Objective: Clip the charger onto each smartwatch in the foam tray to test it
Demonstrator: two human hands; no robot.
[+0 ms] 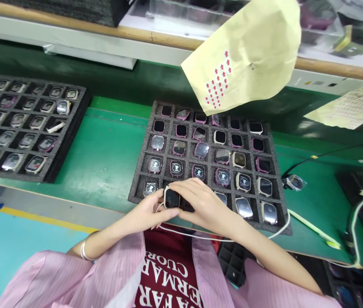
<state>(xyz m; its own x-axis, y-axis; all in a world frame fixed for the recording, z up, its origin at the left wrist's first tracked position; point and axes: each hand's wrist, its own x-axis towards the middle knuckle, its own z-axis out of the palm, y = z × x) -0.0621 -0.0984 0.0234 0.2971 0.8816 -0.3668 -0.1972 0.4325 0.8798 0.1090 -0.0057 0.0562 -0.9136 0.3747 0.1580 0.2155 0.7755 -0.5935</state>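
Observation:
A smartwatch body [172,199] with a dark screen and pale frame is held between my two hands, over the front edge of a grey foam tray [131,194]. My left hand [152,209] grips its left side, fingers closed, with a white cable [181,233] running from there toward the right. My right hand [200,199] closes on the watch's right side, its fingers reaching over the top edge and the thumb at the bottom. Several watches with pink or pale frames sit in the tray's compartments, some with lit dials.
Another foam tray [87,96] of watches lies at the left. Yellow paper [252,64] with red arrow stickers hangs over the tray's back. At the right are a wrapped watch [295,182], a green stick [312,229] and cables.

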